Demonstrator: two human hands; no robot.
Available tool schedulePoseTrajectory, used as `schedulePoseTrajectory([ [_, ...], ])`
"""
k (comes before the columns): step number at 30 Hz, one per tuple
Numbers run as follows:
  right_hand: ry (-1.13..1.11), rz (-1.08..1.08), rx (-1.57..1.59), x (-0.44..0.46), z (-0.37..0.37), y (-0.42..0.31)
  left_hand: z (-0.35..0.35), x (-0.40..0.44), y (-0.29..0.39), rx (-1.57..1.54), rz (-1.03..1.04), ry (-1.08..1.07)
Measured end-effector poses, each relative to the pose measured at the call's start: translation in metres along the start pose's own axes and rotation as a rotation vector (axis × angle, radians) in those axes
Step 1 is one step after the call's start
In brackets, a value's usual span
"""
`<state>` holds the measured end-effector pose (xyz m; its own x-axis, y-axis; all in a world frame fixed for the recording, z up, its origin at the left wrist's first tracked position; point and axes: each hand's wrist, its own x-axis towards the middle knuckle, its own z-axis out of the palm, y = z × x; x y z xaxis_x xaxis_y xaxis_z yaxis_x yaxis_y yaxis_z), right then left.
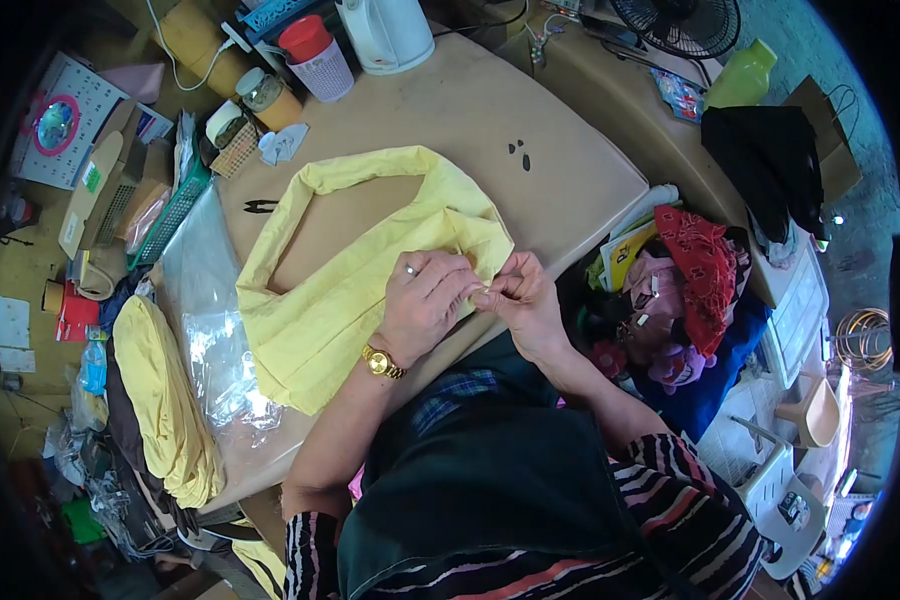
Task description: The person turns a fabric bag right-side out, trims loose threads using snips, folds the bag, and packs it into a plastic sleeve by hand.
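You wear a dark apron (480,480) over a top (685,510) striped in black, white and coral, plus a gold-coloured watch (381,362) and, on your left hand (425,300), a ring (411,270).

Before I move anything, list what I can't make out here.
- Head view: whether the left hand and right hand pinch anything besides the pale yellow cloth piece; fingertips cover it.
- Head view: top of the white kettle; cut off by the upper edge.
- Head view: top of the black round fan; same edge.
- Head view: what the small dark oval pieces are; too small.
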<state>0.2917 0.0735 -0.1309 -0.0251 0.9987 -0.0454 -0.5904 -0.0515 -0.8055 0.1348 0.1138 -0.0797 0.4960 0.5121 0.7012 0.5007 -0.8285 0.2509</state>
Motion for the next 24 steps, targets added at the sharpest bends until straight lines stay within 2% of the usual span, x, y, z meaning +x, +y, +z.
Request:
schedulePoseTrajectory([
  [5, 0.000, -0.014, 0.051, -0.004, -0.002, 0.003, 0.006, -0.005, 0.002, -0.094, -0.098, 0.046],
  [7, 0.029, -0.028, 0.093, -0.008, -0.001, 0.003, 0.001, 0.005, 0.004, 0.052, -0.014, 0.107],
  [8, 0.062, -0.095, -0.044, -0.010, 0.001, 0.002, -0.003, 0.013, 0.004, 0.053, -0.012, 0.109],
  [9, 0.094, -0.160, -0.181, -0.011, 0.002, 0.000, -0.010, 0.028, 0.005, 0.243, -0.120, 0.154],
  [11, 0.087, -0.196, -0.207, -0.011, 0.009, -0.005, -0.012, 0.043, -0.004, 0.436, -0.235, 0.205],
  [12, 0.086, -0.231, -0.228, -0.012, 0.012, -0.006, -0.013, 0.047, -0.012, 0.329, -0.394, 0.095],
  [14, 0.083, -0.241, -0.295, -0.009, 0.009, -0.008, -0.016, 0.055, -0.027, 0.223, -0.548, -0.009],
  [16, 0.085, -0.260, -0.360, -0.005, 0.004, -0.007, -0.018, 0.063, -0.041, -0.009, -0.697, -0.385],
  [17, 0.108, -0.231, -0.294, -0.004, 0.000, -0.005, -0.017, 0.064, -0.040, -0.008, -0.690, -0.379],
  [19, 0.138, -0.206, -0.227, 0.000, -0.005, -0.005, -0.013, 0.063, -0.036, 0.038, -0.548, -0.057],
  [20, 0.157, -0.198, -0.221, 0.001, -0.007, -0.005, -0.011, 0.064, -0.034, 0.034, -0.546, -0.059],
  [22, 0.173, -0.187, -0.213, 0.002, -0.007, -0.007, -0.009, 0.063, -0.031, -0.009, -0.465, 0.075],
  [24, 0.148, -0.134, -0.254, 0.003, -0.004, -0.013, -0.011, 0.064, -0.031, -0.014, -0.478, 0.081],
])
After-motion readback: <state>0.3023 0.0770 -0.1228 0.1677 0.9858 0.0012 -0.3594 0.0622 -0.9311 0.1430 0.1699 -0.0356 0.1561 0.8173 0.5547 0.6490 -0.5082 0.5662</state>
